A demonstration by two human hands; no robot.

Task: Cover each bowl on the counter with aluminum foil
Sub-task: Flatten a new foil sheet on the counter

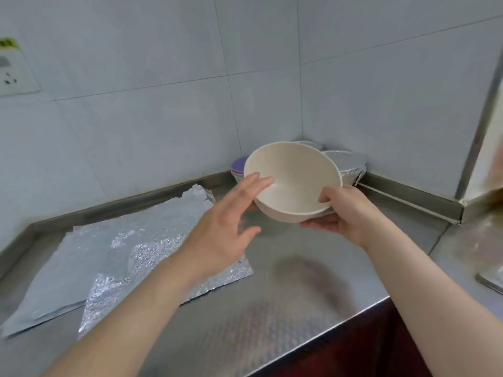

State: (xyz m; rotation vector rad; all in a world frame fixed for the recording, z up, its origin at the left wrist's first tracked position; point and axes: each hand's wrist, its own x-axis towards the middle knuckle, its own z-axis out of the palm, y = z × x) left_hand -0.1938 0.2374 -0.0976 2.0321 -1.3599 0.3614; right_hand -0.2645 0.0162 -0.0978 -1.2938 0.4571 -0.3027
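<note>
An empty cream bowl (294,178) is held tilted above the steel counter (285,308). My right hand (345,213) grips its near right rim, thumb inside and fingers beneath. My left hand (228,227) has straight fingers, its fingertips at the bowl's left rim. Sheets of aluminum foil (119,257) lie flat on the counter to the left. In the back corner stand foil-covered bowls (345,164). A stack of uncovered bowls (239,167), the top one purple, stands behind the cream bowl.
Tiled walls meet in a corner behind the bowls. A wall socket (13,74) is at far left. The counter's front edge (340,325) runs diagonally at lower right. A metal object's corner (490,278) shows at the right edge.
</note>
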